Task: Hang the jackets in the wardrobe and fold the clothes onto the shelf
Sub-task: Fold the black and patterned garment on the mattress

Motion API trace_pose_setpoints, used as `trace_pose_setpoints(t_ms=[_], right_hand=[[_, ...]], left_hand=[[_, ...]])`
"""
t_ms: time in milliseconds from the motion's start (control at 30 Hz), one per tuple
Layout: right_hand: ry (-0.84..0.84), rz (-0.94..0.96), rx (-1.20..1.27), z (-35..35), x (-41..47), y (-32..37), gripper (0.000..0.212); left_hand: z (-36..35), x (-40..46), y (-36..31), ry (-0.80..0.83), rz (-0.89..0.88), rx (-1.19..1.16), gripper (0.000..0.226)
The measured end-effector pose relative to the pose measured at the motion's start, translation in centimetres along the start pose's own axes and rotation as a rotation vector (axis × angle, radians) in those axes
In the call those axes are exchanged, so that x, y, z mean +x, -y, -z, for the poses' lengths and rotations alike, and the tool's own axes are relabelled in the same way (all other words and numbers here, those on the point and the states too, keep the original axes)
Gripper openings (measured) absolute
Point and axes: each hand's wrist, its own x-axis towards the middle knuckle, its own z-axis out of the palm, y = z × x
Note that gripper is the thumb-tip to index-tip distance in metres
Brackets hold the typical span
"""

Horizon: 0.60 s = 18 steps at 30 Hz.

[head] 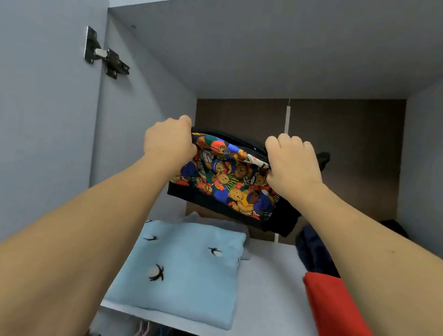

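Both hands, left hand (168,144) and right hand (292,167), fingers clamped on folded teddy-bear garment (227,180); below the fingers, shelf (267,300) with light-blue sweater (181,269).

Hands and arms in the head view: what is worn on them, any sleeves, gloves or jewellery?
Nothing visible is worn. The left hand and right hand are bare, without gloves, rings, watch or bracelets. Both forearms are bare to the frame edges; no sleeve shows.
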Motion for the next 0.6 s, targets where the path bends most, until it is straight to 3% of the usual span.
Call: trace_pose_setpoints(t_ms=[167,267,367,433,500,567,600], right_hand=[[0.051,-0.022,0.021,-9.4,3.0,0.6,0.033],[0.053,-0.031,-0.013,-14.7,5.4,1.2,0.032],[0.037,-0.01,-0.025,-18.8,6.3,2.5,0.032],[0.2,0.126,0.054,-21.2,4.5,4.9,0.03],[0.611,0.283,0.236,-23.4,1.6,7.6,0.025],[1.091,0.294,0.41,-24.3,-0.4,9.1,0.019],[1.208,0.249,0.491,-24.5,-0.5,9.2,0.021]], left_hand=[[-8.6,5.5,-0.2,0.115,0.042,-0.111,0.017],[-14.4,8.5,0.1,0.082,0.038,-0.196,0.017],[-19.2,9.4,2.1,0.068,-0.043,-0.098,0.027],[-21.6,7.9,4.2,0.334,-0.177,0.235,0.039],[-23.4,5.6,5.4,0.791,-0.324,0.589,0.038],[-24.8,4.1,5.5,1.275,-0.249,0.608,0.035],[-25.0,3.9,5.2,1.42,-0.159,0.498,0.038]])
